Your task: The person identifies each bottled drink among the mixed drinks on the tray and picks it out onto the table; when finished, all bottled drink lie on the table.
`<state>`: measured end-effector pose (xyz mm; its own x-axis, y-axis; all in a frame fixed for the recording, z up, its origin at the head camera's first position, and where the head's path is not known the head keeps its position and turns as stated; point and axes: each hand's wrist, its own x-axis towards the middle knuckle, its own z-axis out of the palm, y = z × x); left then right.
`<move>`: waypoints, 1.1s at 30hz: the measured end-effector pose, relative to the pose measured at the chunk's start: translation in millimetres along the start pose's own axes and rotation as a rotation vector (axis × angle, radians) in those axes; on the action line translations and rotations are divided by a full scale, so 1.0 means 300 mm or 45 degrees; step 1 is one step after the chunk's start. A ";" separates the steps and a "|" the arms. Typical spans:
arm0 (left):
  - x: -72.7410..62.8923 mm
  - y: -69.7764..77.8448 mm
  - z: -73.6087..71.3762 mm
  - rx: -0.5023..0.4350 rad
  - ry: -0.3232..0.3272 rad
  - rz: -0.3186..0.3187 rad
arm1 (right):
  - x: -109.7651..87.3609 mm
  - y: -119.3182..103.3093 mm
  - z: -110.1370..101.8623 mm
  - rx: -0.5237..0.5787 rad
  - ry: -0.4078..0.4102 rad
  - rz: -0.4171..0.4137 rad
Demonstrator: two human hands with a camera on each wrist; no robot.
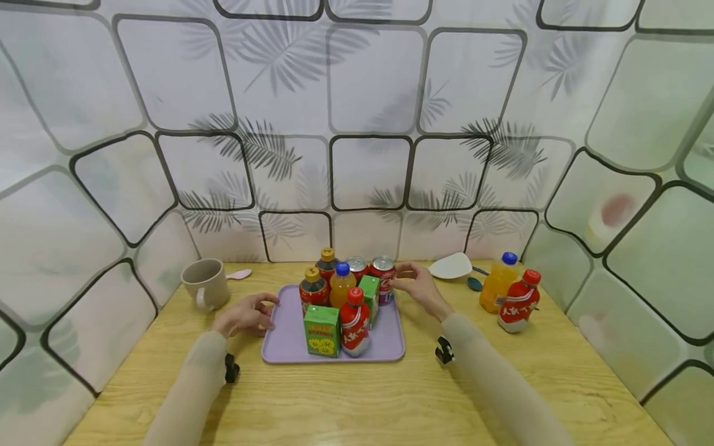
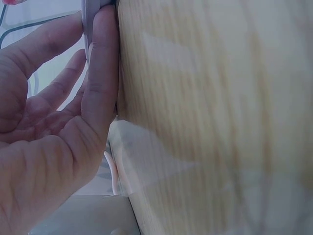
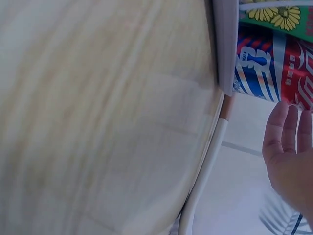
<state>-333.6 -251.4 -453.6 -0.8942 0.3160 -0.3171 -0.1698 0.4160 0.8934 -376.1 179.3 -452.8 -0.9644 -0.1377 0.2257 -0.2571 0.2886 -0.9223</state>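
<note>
At the far-right corner of the tray [image 1: 286,344] the red can [image 1: 385,276] stands upright, left of the nearer right hand [image 1: 418,287], whose extended fingers seemingly touch it unclasped, while the left hand [image 1: 245,314] loosely touches the tray's left rim.

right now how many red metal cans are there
2, both on the purple rectangular tray: one red can beside the right hand, the other to its left, partly hidden. More may be hidden.
</note>
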 end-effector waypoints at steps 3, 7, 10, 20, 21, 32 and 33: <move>0.003 -0.006 -0.003 0.000 -0.006 0.000 | 0.010 -0.008 -0.003 0.018 -0.015 -0.016; 0.003 -0.011 -0.001 -0.019 0.014 -0.004 | 0.023 -0.015 -0.005 0.057 -0.050 -0.015; 0.000 -0.015 0.001 -0.028 0.014 0.003 | 0.029 -0.021 -0.003 0.081 -0.095 -0.002; -0.007 -0.017 0.005 -0.051 -0.016 0.046 | 0.049 -0.036 0.021 0.070 -0.193 0.018; -0.007 -0.016 0.006 -0.049 -0.015 0.046 | 0.051 -0.035 0.023 0.069 -0.195 0.021; -0.004 -0.007 0.008 -0.040 -0.007 0.037 | 0.062 -0.019 0.034 0.134 -0.194 0.028; -0.004 -0.006 0.008 -0.035 -0.009 0.038 | 0.062 -0.018 0.036 0.140 -0.184 0.032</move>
<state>-331.2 -250.5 -455.6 -0.8962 0.3340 -0.2920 -0.1544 0.3824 0.9110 -391.9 164.9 -446.9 -0.9493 -0.2691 0.1623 -0.2174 0.1892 -0.9576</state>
